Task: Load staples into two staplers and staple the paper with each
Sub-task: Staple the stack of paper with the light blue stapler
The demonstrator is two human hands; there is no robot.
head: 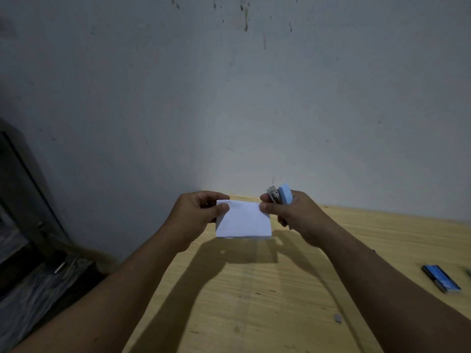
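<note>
Staplers: two were in view. One light blue stapler (280, 196) was up in the right hand; a second stapler (441, 278), darker blue with a black edge, lay flat on the table near the right edge of the view, well apart from both hands.
Paper: one small white folded paper (243, 220), held above the table between the two hands, its lower edge casting a broad shadow on the wood.
Hands: two, both bare, with the forearms reaching in from the bottom corners.
Small scrap: one tiny grey piece (338, 317) lay on the table below the right forearm; what it was could not be told.
Held stapler's look: it stood roughly upright, the pale blue top to the right and the metal magazine and nose to the left, poking out above the fingers.
Paper's look: plain, rectangular, wider than tall, a faint crease line down its face.
Left hand (201, 212): closed in a pinch on the paper's upper left corner, thumb on the near face, fingers curled behind.
Right hand (290, 215): wrapped closed around the stapler's body, its thumb tip touching the paper's upper right corner.
Table (254, 301): light wood, set against a pale, stained wall (229, 98).
</note>
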